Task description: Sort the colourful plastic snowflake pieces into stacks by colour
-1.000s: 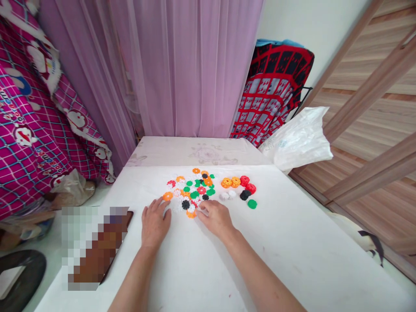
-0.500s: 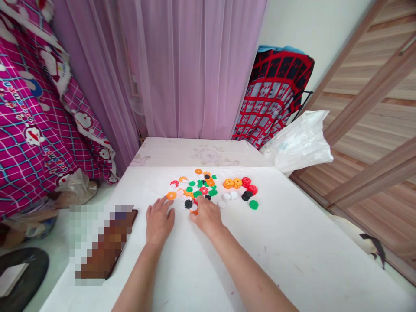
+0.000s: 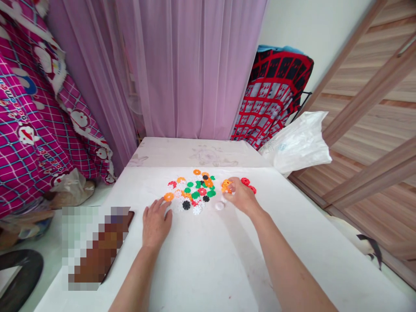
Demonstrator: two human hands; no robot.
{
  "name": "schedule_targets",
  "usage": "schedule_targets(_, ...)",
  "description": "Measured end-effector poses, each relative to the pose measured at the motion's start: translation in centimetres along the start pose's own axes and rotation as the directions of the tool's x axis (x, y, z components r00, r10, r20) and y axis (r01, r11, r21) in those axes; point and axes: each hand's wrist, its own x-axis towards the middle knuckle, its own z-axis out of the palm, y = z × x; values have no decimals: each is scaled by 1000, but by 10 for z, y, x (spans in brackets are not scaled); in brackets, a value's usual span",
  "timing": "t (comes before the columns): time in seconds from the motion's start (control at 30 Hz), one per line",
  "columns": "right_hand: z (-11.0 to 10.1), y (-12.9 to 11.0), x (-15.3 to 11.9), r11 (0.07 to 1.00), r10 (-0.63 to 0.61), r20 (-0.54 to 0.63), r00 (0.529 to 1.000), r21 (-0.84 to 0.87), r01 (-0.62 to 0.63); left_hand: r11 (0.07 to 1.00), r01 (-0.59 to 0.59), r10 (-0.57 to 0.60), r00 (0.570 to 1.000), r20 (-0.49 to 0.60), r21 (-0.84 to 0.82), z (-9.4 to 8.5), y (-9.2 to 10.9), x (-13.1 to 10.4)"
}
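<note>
Mixed flower-edged discs in orange, green, white, red and black lie loosely around a green disc (image 3: 195,196) on the white table. My left hand (image 3: 157,221) rests flat with fingers apart, its fingertips by an orange disc (image 3: 169,197) at the pile's left edge. Over the orange stacks (image 3: 225,185) on the right, my right hand (image 3: 241,196) pinches an orange disc (image 3: 230,190). Red discs (image 3: 245,181) show just beyond it. White discs (image 3: 219,205) sit left of my right wrist. My right hand and forearm hide the black and green groups.
A blurred-out dark flat object (image 3: 110,251) lies on the table's left side. A white plastic bag (image 3: 299,141) stands at the far right edge. Behind the table hang purple curtains (image 3: 188,65), and a red-black patterned cloth (image 3: 269,95) drapes beside them.
My right hand has moved from the mixed pile rightward to the orange stacks, carrying an orange disc. My left hand has barely moved.
</note>
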Motion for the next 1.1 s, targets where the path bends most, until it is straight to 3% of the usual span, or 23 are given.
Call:
schedule_targets(0.13, -17, 39, 36, 998, 51, -131, 990, -36, -56, 1000, 8, -8, 1000, 16, 9, 0, -1, 1)
schedule_targets(0.23, -20, 55, 53, 991, 27, -113, 993, -131, -41, 1000, 8, -8, 1000, 11, 6, 1, -3, 2)
schedule_targets(0.43, -6, 73, 66, 983, -56, -50, 997, -178, 46, 1000, -4, 5, 1000, -13, 17, 6, -7, 2)
schedule_targets(0.87, 2, 83, 71, 980, -87, -21, 996, -180, 81, 999, -24, 26, 999, -39, 33, 6, -8, 2)
schedule_targets(1.1, -3, 81, 54, 998, -66, -207, 976, -25, 62, 999, -28, 29, 999, -32, 32, 7, -11, 2)
